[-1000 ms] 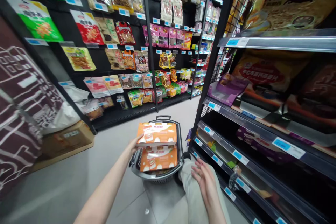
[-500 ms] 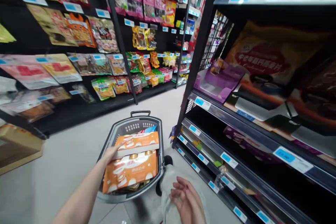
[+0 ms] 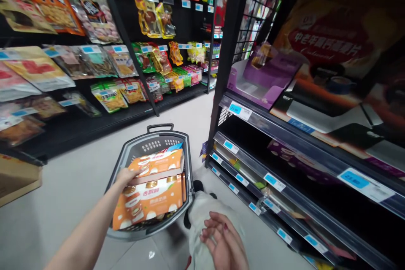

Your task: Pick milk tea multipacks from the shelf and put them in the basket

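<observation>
A grey shopping basket [image 3: 189, 164] stands on the floor in front of me with orange cartons inside. My left hand [image 3: 129, 176] reaches into it, closed on the left end of the upper orange carton [image 3: 164, 161]. That carton lies tilted against a second orange carton [image 3: 152, 200] nearer to me. The fingers under the upper carton are partly hidden. A blue packet [image 3: 175, 147] shows behind the cartons. Right of the basket, my right hand [image 3: 223, 238] hangs palm up over my pale clothing, fingers loosely bent and apart, holding nothing.
A black shelf unit [image 3: 278, 135] with price tags and a purple display box [image 3: 265, 80] rises close on the right. Snack bags [image 3: 109, 97] line the shelves across the aisle. A cardboard box [image 3: 19, 177] sits on the floor at the left.
My view has shifted forward and right, so the shelves look nearer. The basket and upper carton appear slightly further left. My left hand stays on the carton; my right hand is hardly changed.
</observation>
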